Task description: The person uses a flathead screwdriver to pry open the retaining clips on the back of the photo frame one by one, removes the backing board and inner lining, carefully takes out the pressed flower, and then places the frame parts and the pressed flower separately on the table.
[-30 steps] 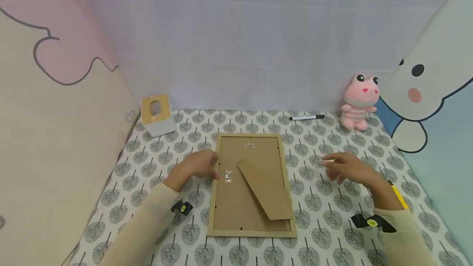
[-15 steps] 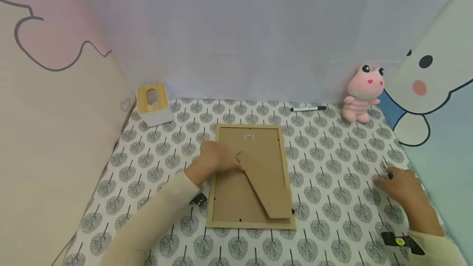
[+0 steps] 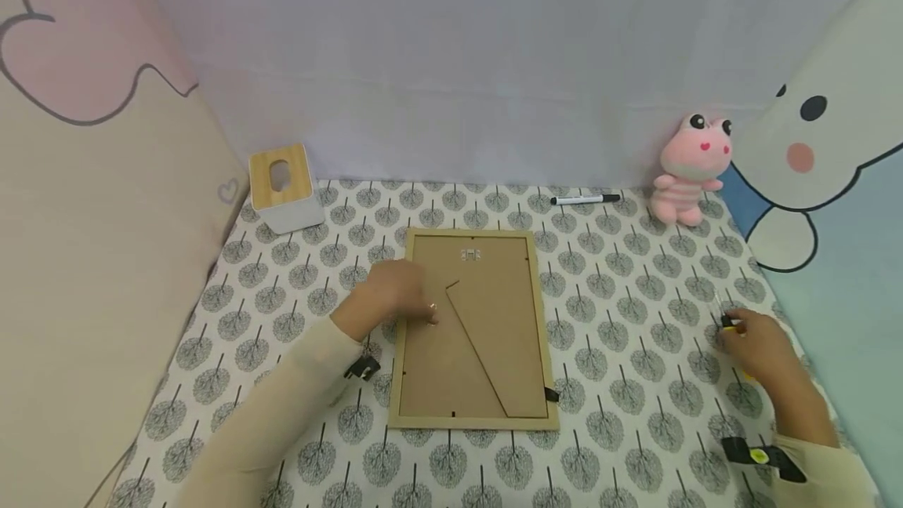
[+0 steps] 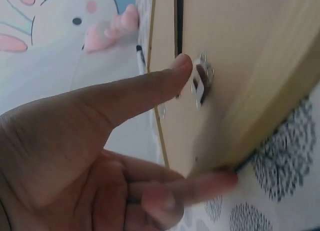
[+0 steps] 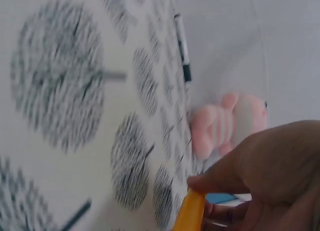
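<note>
A picture frame lies face down, its brown backing and slanting stand leg upward. My left hand is over its left edge. In the left wrist view, the thumb extends close to a metal hanger on the backing, and the fingers are loosely bent by the frame's side; whether they touch it is unclear. My right hand, low at the right, grips a screwdriver with a yellow handle and a thin shaft pointing away. The palm hides part of the handle.
A white box with a wooden lid stands at the back left. A marker lies at the back, near a pink plush toy. A second hanger sits near the frame's top. Fabric walls border the tree-patterned cloth.
My right hand has moved right and taken up the screwdriver. The left hand moved in over the backing, then back slightly left. The stand leg now lies flatter, and a black tab shows at the frame's right edge.
</note>
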Action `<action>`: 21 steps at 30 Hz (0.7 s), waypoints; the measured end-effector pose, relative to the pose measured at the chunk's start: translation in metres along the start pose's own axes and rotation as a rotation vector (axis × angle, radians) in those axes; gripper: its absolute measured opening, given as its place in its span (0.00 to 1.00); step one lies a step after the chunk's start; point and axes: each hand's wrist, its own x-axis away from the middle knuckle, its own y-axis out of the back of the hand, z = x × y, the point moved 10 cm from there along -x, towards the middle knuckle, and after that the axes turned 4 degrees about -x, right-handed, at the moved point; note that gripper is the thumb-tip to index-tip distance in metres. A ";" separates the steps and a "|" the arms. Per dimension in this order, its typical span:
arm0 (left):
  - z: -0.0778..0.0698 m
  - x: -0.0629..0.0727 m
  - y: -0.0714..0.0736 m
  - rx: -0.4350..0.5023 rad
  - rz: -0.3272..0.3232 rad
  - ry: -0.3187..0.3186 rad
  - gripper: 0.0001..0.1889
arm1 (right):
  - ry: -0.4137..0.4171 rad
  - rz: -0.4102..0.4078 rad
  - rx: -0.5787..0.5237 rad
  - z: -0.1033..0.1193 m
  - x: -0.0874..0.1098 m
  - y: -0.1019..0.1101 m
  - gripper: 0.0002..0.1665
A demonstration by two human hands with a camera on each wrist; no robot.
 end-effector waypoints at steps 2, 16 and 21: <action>0.009 -0.002 0.000 0.072 0.001 -0.018 0.25 | 0.046 0.015 -0.065 0.022 0.005 -0.004 0.30; 0.031 -0.036 0.029 0.113 -0.229 -0.137 0.41 | 0.387 0.094 -0.282 0.199 -0.003 -0.047 0.28; 0.030 -0.042 0.019 0.202 -0.115 -0.212 0.45 | 0.450 0.205 -0.360 0.243 -0.023 -0.081 0.26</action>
